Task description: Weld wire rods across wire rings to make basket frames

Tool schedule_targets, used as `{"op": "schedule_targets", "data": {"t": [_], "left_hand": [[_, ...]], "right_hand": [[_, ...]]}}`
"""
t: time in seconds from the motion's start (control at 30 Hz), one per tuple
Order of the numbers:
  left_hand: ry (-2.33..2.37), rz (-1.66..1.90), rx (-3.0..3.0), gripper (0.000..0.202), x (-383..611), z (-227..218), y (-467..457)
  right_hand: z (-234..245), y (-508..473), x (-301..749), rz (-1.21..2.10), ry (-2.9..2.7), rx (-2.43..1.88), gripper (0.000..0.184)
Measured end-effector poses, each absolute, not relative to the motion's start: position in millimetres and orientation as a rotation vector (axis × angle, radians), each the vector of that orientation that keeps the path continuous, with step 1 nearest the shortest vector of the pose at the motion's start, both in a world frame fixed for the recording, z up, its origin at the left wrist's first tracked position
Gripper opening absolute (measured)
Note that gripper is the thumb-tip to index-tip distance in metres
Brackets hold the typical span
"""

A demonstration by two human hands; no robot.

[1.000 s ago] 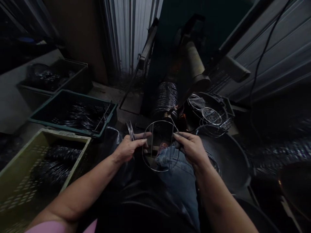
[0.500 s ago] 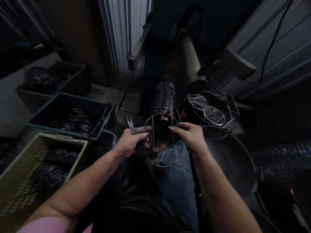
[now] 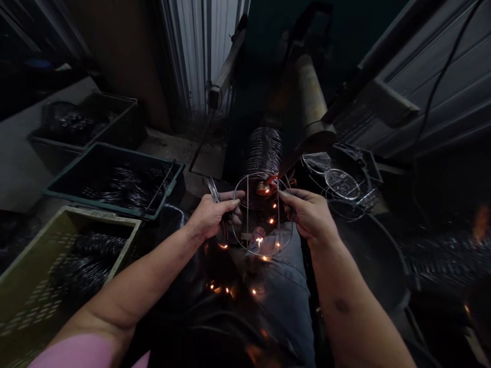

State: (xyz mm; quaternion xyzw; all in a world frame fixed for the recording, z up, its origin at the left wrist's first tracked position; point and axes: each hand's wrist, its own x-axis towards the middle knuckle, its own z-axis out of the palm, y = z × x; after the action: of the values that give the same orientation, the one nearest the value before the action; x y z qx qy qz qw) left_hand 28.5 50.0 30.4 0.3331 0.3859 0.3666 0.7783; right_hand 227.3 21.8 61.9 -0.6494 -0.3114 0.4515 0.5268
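Closest to the viewer, two bare forearms are reaching forward over a lap covered by a dark apron and blue jeans (image 3: 286, 291). Orange sparks (image 3: 255, 291) are falling across the lap.

The left hand (image 3: 213, 217) is curling shut around the left rim of a round wire frame (image 3: 263, 214), thumb and fingers pinching the wire, while a few loose wire rings (image 3: 213, 190) are also sticking up out of that same grip. The right hand (image 3: 310, 214) is pinching the frame's right rim between thumb and fingertips. The frame (a circle crossed by two upright wires) is hanging upright between both hands, just above the knees.

The frame's top edge is meeting the tip of a welding arm (image 3: 291, 161), where a red-hot glow is showing. Just behind it a stack of wire rings (image 3: 264, 151) is sitting on a horizontal spindle.

To the left, on the floor, a pale crate (image 3: 72, 214) and a green crate (image 3: 115, 153) are holding dark wire coils, with a darker crate (image 3: 118, 105) farther back. To the right, a tub (image 3: 362, 168) is holding finished wire pieces. Beyond everything, a corrugated metal wall (image 3: 199, 51) is standing.
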Motion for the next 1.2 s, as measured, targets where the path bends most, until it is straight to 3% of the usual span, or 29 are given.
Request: {"op": "schedule_targets", "data": {"t": [0.67,0.77,0.97,1.2], "left_hand": [[0.756,0.707,0.818,0.023,78,47,61],[0.755,0.73,0.821,0.03,72,47,57],[0.975,0.806,0.807,0.062,33,29,36],[0.993,0.734,0.743,0.066,-21,1,-3]], "right_hand": [[57,-6,270,1.118,-0.495,-1.443,0.029],[53,-11,263,1.046,-0.517,-1.45,0.032],[42,10,239,0.865,-0.673,-1.473,0.03],[36,5,226,0.979,-0.829,-1.419,0.03]]}}
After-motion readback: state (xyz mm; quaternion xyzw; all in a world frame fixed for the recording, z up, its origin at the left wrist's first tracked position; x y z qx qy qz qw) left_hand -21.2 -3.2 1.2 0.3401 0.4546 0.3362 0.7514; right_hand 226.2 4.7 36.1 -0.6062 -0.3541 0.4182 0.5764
